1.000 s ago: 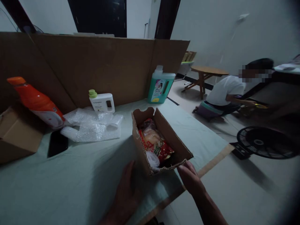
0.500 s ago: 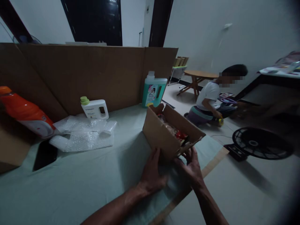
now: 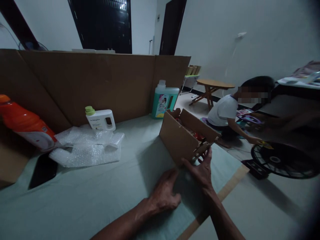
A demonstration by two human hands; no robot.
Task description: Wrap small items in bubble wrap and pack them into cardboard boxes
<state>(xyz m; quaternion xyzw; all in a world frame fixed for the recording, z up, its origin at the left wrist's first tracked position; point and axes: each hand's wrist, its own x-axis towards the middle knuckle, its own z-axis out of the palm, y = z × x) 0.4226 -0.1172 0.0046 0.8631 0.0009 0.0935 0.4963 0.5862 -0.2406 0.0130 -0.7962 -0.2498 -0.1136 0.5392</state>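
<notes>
A small open-topped cardboard box (image 3: 178, 141) stands at an angle on the cloth-covered table, with red and shiny packets (image 3: 197, 136) partly visible inside. My right hand (image 3: 202, 171) is at the box's near end, thumb against the long side and fingers around the end edge. Just short of the box, my left hand (image 3: 163, 193) hovers low over the cloth, apart from the box. Its fingers are loosely bent, the thumb stands away from them, and nothing shows in its grasp. Behind the box is a teal liquid bottle (image 3: 162, 103).
Bubble wrap (image 3: 92, 155), a white bottle with a green cap (image 3: 101, 119), an orange bottle (image 3: 27, 125) and a black phone (image 3: 43, 170) lie or stand at left. A cardboard screen (image 3: 100, 85) backs the table. Right of it are a seated person (image 3: 223, 111) and a fan (image 3: 277, 160).
My left hand has come off the box's side and drawn back toward me. The box sits slightly farther right, with my right hand still on it. The seated person has leaned toward the fan, arm outstretched.
</notes>
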